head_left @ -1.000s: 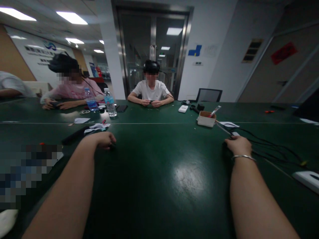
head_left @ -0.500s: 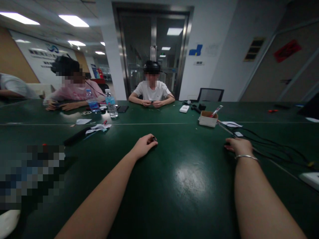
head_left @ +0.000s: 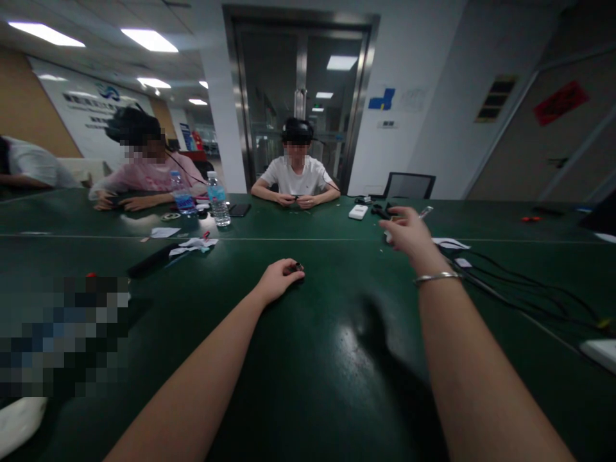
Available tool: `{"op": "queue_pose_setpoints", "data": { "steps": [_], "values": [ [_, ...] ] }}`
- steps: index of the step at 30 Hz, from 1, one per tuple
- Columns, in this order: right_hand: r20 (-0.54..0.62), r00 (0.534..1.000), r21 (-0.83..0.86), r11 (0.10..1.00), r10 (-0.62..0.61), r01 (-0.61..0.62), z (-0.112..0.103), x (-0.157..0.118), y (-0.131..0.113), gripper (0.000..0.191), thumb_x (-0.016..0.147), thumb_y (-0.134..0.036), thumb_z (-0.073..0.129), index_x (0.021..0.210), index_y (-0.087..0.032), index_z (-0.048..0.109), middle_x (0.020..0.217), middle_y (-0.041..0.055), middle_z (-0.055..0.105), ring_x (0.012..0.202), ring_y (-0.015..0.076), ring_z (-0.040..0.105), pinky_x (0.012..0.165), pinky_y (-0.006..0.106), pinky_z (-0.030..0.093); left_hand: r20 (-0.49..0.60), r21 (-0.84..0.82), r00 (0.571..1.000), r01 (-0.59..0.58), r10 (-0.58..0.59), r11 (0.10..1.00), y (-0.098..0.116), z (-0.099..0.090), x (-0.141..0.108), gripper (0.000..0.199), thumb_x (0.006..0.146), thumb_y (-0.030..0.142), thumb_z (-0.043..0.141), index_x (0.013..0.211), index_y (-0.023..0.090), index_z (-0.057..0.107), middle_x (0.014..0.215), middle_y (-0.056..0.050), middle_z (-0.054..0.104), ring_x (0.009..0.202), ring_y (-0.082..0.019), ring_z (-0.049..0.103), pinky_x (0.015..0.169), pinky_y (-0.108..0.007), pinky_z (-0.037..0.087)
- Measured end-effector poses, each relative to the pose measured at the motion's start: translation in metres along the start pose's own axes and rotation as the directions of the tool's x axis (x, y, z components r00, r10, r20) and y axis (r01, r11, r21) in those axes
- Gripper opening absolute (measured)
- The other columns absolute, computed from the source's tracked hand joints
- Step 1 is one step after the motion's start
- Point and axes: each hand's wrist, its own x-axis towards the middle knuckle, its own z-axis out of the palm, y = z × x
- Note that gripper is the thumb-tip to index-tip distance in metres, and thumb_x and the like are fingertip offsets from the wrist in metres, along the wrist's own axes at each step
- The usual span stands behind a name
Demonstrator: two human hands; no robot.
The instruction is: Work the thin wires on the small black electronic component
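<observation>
My left hand (head_left: 280, 281) rests on the green table (head_left: 308, 359), its fingers closed round a small dark object (head_left: 299, 267) that I cannot make out in detail. Raised above the table on the right is my right hand (head_left: 410, 235), with a silver bangle at the wrist. Its thumb and fingers are apart and nothing shows between them. Behind this hand is the small box with a pen-like item (head_left: 426, 212) sticking out; the hand hides most of the box.
Water bottles (head_left: 219, 200), crumpled paper (head_left: 195, 245) and a black phone (head_left: 239, 210) lie to the left. Black cables (head_left: 524, 282) run across the right side. A white device (head_left: 358, 212) lies farther back. A person (head_left: 297, 173) sits opposite, another (head_left: 149, 173) at the left.
My right hand has risen from beside the cables and moved left and forward, now in front of the box. My left hand has stayed in place. The view has shifted slightly.
</observation>
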Motion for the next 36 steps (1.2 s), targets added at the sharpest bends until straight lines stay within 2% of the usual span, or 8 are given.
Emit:
{"op": "queue_pose_setpoints", "data": {
  "steps": [2,4,7,11,16,20,28,36],
  "values": [
    [0.324,0.944,0.265,0.964,-0.066,-0.023,0.038,-0.01,-0.027,0.04,0.087,-0.037,0.049,0.124,-0.021,0.046,0.103,0.0089,0.059,0.059,0.0102,0.058,0.051,0.021,0.044,-0.008,-0.06,1.0,0.011,-0.012,0.998,0.0,0.0,0.0,0.033,0.074,0.038,0.065,0.099,0.018,0.067,0.094,-0.007,0.068,0.085,-0.018,0.063,0.078,-0.03,0.048],
    [0.582,0.81,0.343,0.924,-0.071,-0.166,0.08,-0.025,-0.041,0.031,0.089,-0.034,0.048,0.114,-0.017,0.052,0.087,0.0062,0.063,0.051,0.0096,0.057,0.047,0.02,0.044,-0.014,-0.139,1.0,0.001,-0.003,0.99,-0.001,0.001,0.0,0.034,0.075,0.039,0.064,0.101,0.017,0.065,0.094,-0.007,0.068,0.084,-0.017,0.063,0.077,-0.03,0.048],
    [0.623,0.777,0.422,0.876,-0.092,-0.234,0.132,-0.044,-0.046,0.025,0.093,-0.033,0.043,0.098,-0.012,0.057,0.068,0.0039,0.06,0.042,0.0079,0.051,0.04,0.019,0.042,-0.055,-0.254,0.998,-0.046,0.033,0.966,-0.002,0.001,0.003,0.034,0.074,0.037,0.065,0.099,0.015,0.064,0.093,-0.007,0.067,0.083,-0.017,0.063,0.076,-0.029,0.048],
    [0.643,0.718,0.671,0.646,-0.265,-0.363,0.159,-0.054,-0.043,0.018,0.094,-0.018,0.042,0.103,-0.013,0.056,0.07,0.0032,0.062,0.051,0.0082,0.06,0.048,0.017,0.05,-0.155,-0.376,0.986,-0.116,0.061,0.919,-0.004,0.002,0.006,0.034,0.068,0.033,0.071,0.094,0.015,0.059,0.086,-0.004,0.065,0.082,-0.015,0.061,0.075,-0.027,0.048],
    [0.507,0.817,0.792,0.523,-0.274,-0.315,0.166,-0.055,-0.038,0.019,0.087,-0.008,0.05,0.104,-0.015,0.055,0.07,-0.0003,0.062,0.052,0.0073,0.061,0.05,0.018,0.055,-0.097,-0.414,0.995,-0.046,0.006,0.909,-0.004,0.001,0.004,0.034,0.071,0.034,0.069,0.098,0.015,0.06,0.09,-0.005,0.065,0.078,-0.014,0.062,0.07,-0.026,0.049],
    [0.413,0.882,0.823,0.508,-0.227,-0.255,0.172,-0.055,-0.032,0.021,0.081,-0.007,0.057,0.1,-0.016,0.054,0.065,-0.0041,0.058,0.049,0.0077,0.061,0.047,0.019,0.055,-0.101,-0.387,0.993,0.016,-0.059,0.922,-0.006,0.0,0.004,0.035,0.069,0.032,0.071,0.097,0.013,0.064,0.089,-0.006,0.066,0.077,-0.014,0.063,0.07,-0.028,0.051],
    [0.365,0.907,0.831,0.512,-0.208,-0.217,0.176,-0.053,-0.028,0.022,0.075,-0.006,0.062,0.093,-0.016,0.058,0.064,-0.0058,0.055,0.048,0.0071,0.062,0.048,0.017,0.055,0.024,-0.194,0.982,0.188,-0.187,0.963,-0.01,-0.001,0.018,0.028,0.072,0.038,0.067,0.078,0.011,0.065,0.062,-0.003,0.064,0.055,-0.01,0.057,0.059,-0.025,0.046],
    [0.394,0.888,0.851,0.461,-0.238,-0.254,0.179,-0.049,-0.025,0.023,0.076,-0.009,0.063,0.097,-0.017,0.056,0.063,-0.0049,0.058,0.049,0.0077,0.062,0.049,0.019,0.057,-0.117,0.068,0.974,0.202,-0.193,0.977,-0.007,0.007,0.015,0.052,0.083,0.06,0.039,0.069,0.015,0.062,0.054,-0.001,0.059,0.048,-0.012,0.052,0.052,-0.025,0.039]
  ]
}}
